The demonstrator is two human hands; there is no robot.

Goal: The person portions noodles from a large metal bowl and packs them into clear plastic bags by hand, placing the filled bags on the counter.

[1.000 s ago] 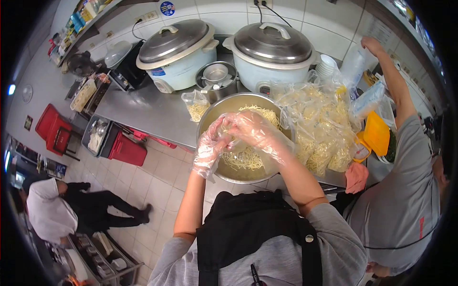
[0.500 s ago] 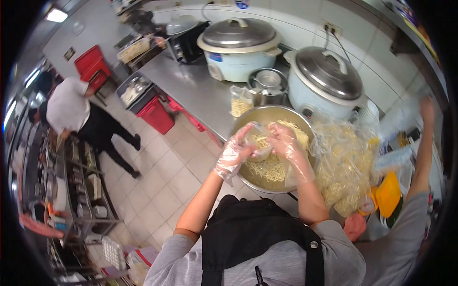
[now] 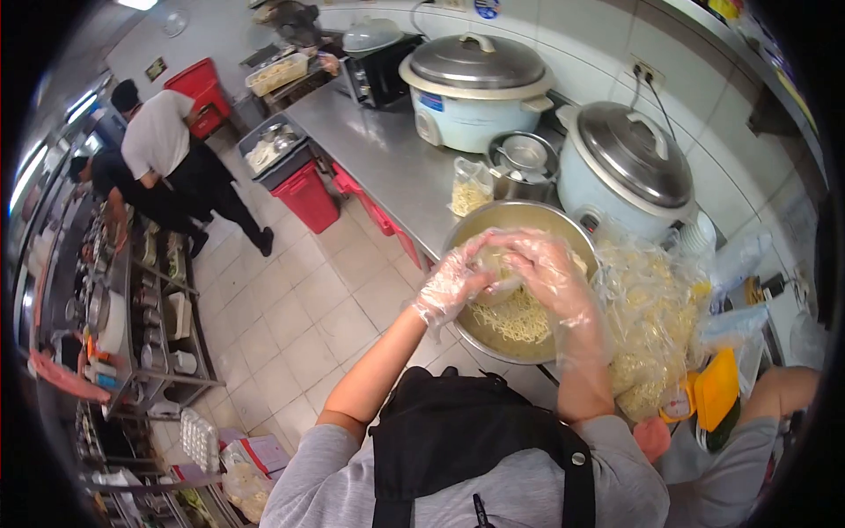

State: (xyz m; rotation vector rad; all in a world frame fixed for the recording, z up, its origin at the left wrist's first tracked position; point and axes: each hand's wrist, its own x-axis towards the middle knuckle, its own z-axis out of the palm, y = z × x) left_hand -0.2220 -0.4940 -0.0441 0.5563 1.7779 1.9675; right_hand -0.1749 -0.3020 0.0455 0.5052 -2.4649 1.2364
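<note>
Both hands wear clear plastic gloves and meet over a large metal bowl (image 3: pixel 475 339). My left hand (image 3: pixel 453 286) has its fingers closed on one side of a small clear plastic bag (image 3: pixel 495 268). On the bag's other side, the fingers of my right hand (image 3: pixel 550 273) are curled at its upper part. Loose yellow noodles (image 3: pixel 515 319) lie in the bowl beneath them. A small filled bag of noodles (image 3: pixel 471 189) stands on the counter just behind the bowl. Many filled noodle bags (image 3: pixel 647 317) are heaped to the right of the bowl.
Two lidded cookers (image 3: pixel 480 97) (image 3: pixel 625 172) stand at the back, with a metal pot (image 3: pixel 524 158) between them. A yellow scale (image 3: pixel 713 392) and a co-worker's arm (image 3: pixel 783 392) are at the right. Two people (image 3: pixel 163 145) stand by shelves at the left.
The view has swung right-to-left, so the counter items sit further right. My hands have stayed over the bowl, and the right fingers have moved closer to the left hand around the bag.
</note>
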